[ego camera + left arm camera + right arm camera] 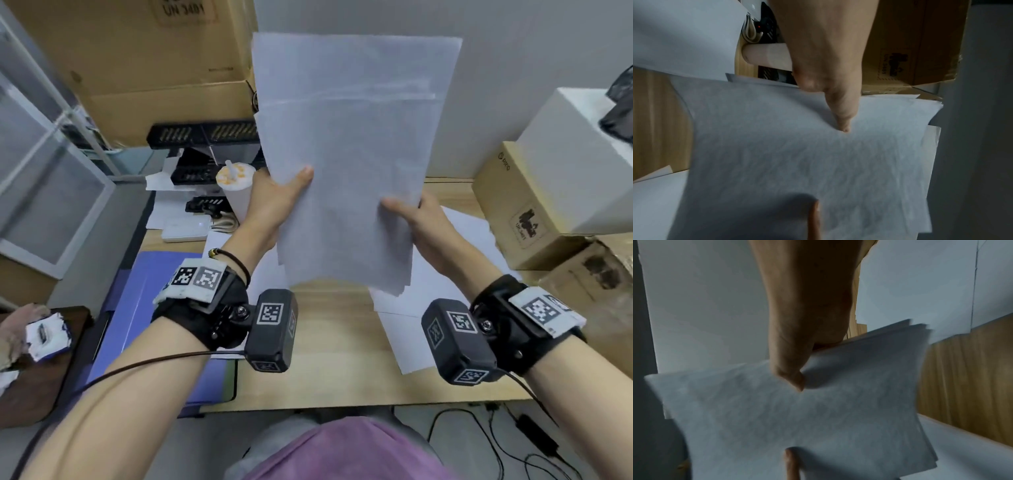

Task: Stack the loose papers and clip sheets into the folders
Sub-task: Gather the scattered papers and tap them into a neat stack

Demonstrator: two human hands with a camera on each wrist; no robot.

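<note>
White sheets, gathered into a stack of papers (346,164), stood upright above the middle of the surface (329,359), held off it by both hands. The left hand (274,205) was clamped on the stack's left edge, thumb laid across the front sheet; the right hand (421,222) gripped the right edge the same way, thumb on the face and fingers behind. The sheets were not yet square: one stuck up higher at the top, and the bottom corners fanned unevenly in the right wrist view.

By my judgement the step in hand was jogging the loose pages into an even pile. The next move would call for tapping the bottom edge down on the wood to align it, then carrying the pile to the blue folder (144,308) lying open at the surface's left edge.

More loose sheets (442,270) lay flat toward the right edge, partly under the raised stack. A lidded drink cup (236,192) stood near the far left corner, beside black trays. Cardboard boxes (527,205) crowded the right edge, and larger cartons rose behind the far edge against a pale wall.
</note>
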